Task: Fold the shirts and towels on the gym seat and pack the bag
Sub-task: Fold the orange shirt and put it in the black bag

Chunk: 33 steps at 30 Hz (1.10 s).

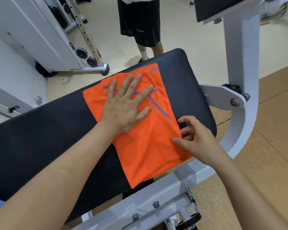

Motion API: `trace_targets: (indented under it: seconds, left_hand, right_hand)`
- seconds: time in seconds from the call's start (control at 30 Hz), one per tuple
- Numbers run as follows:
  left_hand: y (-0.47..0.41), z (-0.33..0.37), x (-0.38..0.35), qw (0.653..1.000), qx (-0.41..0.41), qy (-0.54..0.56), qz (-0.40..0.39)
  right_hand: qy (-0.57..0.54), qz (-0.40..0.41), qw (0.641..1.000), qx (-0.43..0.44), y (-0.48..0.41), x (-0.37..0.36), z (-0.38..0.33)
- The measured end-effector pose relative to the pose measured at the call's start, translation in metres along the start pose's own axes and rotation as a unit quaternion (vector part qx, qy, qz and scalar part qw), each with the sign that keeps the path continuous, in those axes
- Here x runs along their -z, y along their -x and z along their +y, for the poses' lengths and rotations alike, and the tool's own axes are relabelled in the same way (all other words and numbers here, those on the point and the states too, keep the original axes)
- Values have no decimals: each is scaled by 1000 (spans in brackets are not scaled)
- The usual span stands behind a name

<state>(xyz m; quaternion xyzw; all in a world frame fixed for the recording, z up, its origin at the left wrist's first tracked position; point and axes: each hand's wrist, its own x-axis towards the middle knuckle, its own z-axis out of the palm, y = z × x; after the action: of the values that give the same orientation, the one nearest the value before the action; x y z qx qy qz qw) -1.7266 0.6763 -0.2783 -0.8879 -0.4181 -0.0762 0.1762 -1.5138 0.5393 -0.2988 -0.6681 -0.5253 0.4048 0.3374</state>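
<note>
An orange shirt with thin blue stripes lies partly folded on the black padded gym seat, its near corner hanging over the seat's front edge. My left hand presses flat on the shirt's upper half, fingers spread and straight. My right hand is at the shirt's right edge with its fingers curled at the fabric's border and the thumb on top; whether it pinches the cloth is unclear. No bag or towel is in view.
The seat sits on a white metal machine frame that curves round its right side. A person in black shorts stands just beyond the seat. A white cable machine stands at the back left. Wood-pattern floor lies to the right.
</note>
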Motion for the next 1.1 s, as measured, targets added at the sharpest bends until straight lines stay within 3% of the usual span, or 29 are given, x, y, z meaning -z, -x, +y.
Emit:
trace_targets:
  seconds: [0.23,0.37,0.43,0.53,0.63,0.83,0.97,1.1]
  left_hand:
    - [6,2,20,1000,-8,10,-9]
    - [59,47,31,993,-50,64,91]
    - [102,72,28,991,-88,89,53]
    - [142,77,13,993,-84,33,-81]
    - [150,74,7,987,-93,4,-134]
    - [153,78,13,984,-85,30,-151]
    - [164,77,13,981,-143,96,-90]
    - [167,74,11,975,-150,144,-82]
  right_hand:
    - [-16,10,1000,-9,16,2,18]
    - [24,28,999,6,14,1,16]
    - [31,39,999,18,13,0,16]
    - [81,61,993,54,16,-3,16]
    - [154,86,981,85,17,-6,19]
    - [172,145,968,111,24,-14,29]
    - [261,205,931,154,24,-15,12]
    - [264,223,900,264,1,-30,-24]
